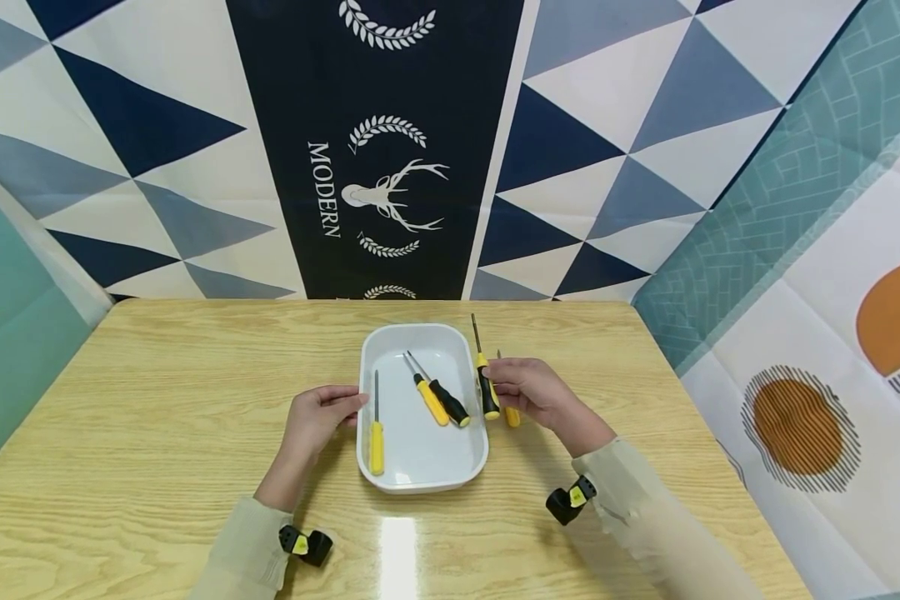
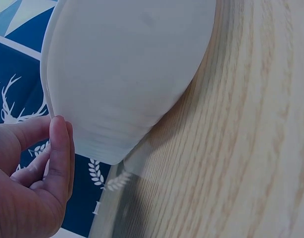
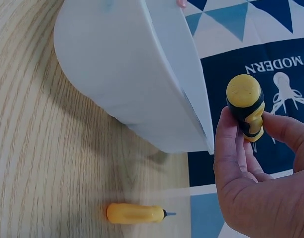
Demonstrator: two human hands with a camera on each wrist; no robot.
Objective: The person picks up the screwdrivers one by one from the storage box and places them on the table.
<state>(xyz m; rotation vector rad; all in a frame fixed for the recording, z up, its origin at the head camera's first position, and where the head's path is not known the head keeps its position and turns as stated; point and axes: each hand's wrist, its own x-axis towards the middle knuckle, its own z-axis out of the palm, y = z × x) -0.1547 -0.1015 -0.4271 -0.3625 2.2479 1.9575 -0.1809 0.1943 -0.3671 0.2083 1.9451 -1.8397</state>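
My left hand (image 1: 317,421) pinches the left rim of a white plastic tray (image 1: 423,477) between thumb and fingers; the left wrist view shows the thumb and fingers at the tray's rim (image 2: 49,94). Inside the tray lie a yellow-handled screwdriver (image 1: 377,446) on the left, plus a yellow one (image 1: 431,403) and a black-handled one (image 1: 448,403) side by side at the right. With thumb and fingers my right hand (image 1: 528,390) holds a black-and-yellow screwdriver (image 1: 487,387) at the tray's right rim, its shaft pointing away from me. In the right wrist view its yellow handle end (image 3: 243,90) faces the camera.
On the table right of the tray, partly under my right hand, lies another yellow-handled screwdriver (image 3: 134,213). The wooden table (image 1: 195,400) ends at a patterned wall cloth (image 1: 390,167) behind. A bright reflection shows on the table in front of the tray.
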